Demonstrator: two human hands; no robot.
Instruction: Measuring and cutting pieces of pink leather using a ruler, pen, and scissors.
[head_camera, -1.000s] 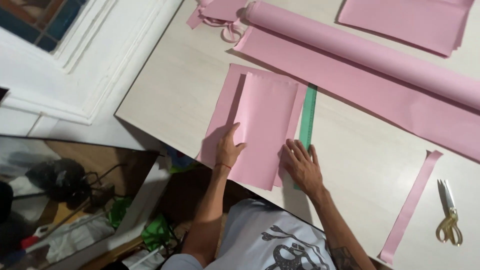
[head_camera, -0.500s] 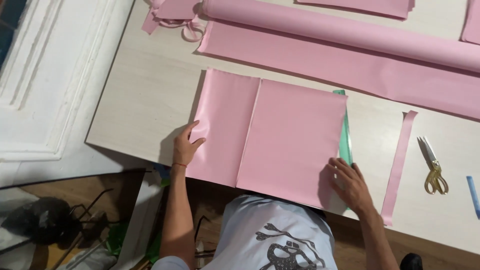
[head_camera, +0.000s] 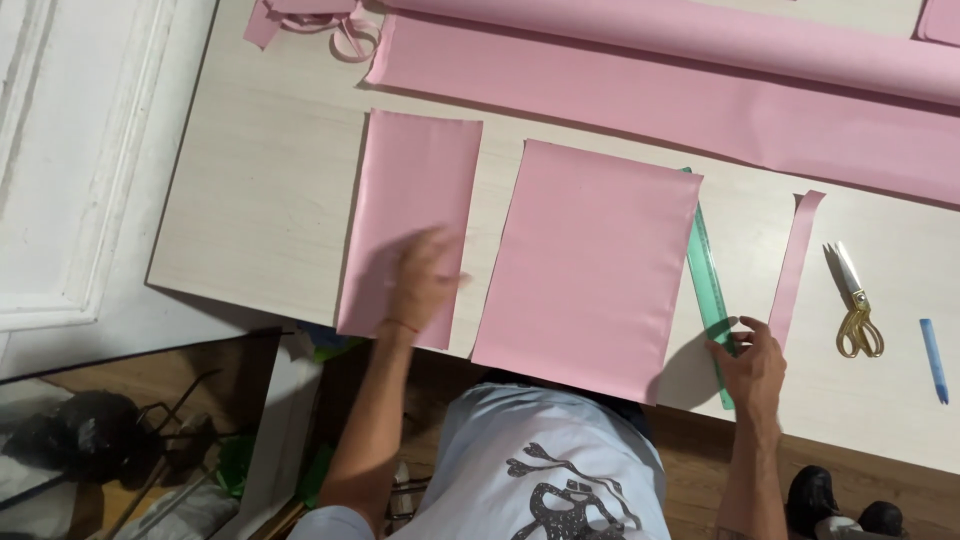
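Since half a second ago the one wide pink sheet has become two separate pieces: a narrower pink sheet (head_camera: 410, 225) now lies to the left, and a wider pink sheet (head_camera: 590, 265) lies to the right, with a bare band of the worktop (head_camera: 260, 200) between them. It seems the paper is now divided along the old fold line and the smaller part has been slid aside.

The left hand (head_camera: 420, 280) lies flat on the lower part of the narrower sheet, palm down; it is blurred from motion, so it cannot be told exactly how the fingers are spread, but they grasp nothing and only press on the paper. The left forearm comes up from the bottom edge of the worktop.

The right hand (head_camera: 750, 360) has come to the lower end of the green ruler (head_camera: 710, 290), which lies partly under the right edge of the wider sheet. Its fingers are bent and touch the ruler and the worktop just beside it; whether they pinch the ruler cannot be told.

To the right lie a thin pink strip (head_camera: 795, 265), scissors with gold handles (head_camera: 855, 300) and a blue pen (head_camera: 933, 360). At the top a long pink paper roll (head_camera: 700, 45) lies partly unrolled.
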